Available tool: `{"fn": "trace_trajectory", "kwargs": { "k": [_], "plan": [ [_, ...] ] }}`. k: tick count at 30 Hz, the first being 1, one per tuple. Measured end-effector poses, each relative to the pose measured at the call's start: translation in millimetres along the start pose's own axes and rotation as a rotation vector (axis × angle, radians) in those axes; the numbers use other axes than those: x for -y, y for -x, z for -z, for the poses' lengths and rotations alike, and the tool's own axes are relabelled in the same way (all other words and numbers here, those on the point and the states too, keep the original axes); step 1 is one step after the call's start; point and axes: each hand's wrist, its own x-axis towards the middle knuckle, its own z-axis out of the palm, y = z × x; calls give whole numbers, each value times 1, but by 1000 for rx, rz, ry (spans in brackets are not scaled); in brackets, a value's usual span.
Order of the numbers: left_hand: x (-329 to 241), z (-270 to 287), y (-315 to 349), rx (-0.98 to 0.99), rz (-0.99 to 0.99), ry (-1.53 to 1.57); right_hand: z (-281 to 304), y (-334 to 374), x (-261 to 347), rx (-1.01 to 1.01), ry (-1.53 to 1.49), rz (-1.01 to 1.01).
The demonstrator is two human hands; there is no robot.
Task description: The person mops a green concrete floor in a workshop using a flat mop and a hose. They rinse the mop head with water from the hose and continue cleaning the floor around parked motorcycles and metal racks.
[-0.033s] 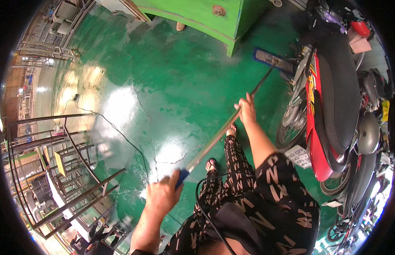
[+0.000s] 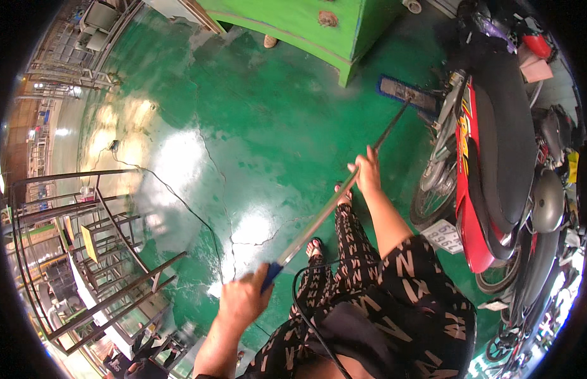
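A long-handled flat mop slants across the view in both my hands. Its blue grip end sits in my left hand, which is closed around it. Farther up the pole, my right hand has its fingers wrapped round the shaft, with one finger partly raised. The mop head, grey with a blue fringe, lies flat on the green floor. Its right end is close to the parked red motorbike, where part of it is hard to make out.
A green cabinet on legs stands at the far side, just beyond the mop head. More motorbikes line the right. Metal racks stand on the left. A black cable runs over the floor; my feet are below the pole.
Both hands and the pole have shifted slightly toward me, down the picture. The mop head stays in nearly the same place, and both grips are unchanged.
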Motion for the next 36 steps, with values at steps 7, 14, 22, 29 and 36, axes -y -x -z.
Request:
{"fn": "trace_trajectory", "kwargs": {
  "k": [7,14,22,29,36],
  "plan": [
    [32,60,97,181,395,285,17,58,115,277,-117,306],
    [34,2,26,327,635,952,-5,-50,53,322,77,346],
    [-88,-37,-299,151,18,888,67,-77,-29,-155,-225,-202],
    [-171,-39,-407,283,-238,303,38,122,-48,245,-290,-459],
    [-75,-92,-326,328,153,613,34,200,-81,208,-272,-836]
  ]
}}
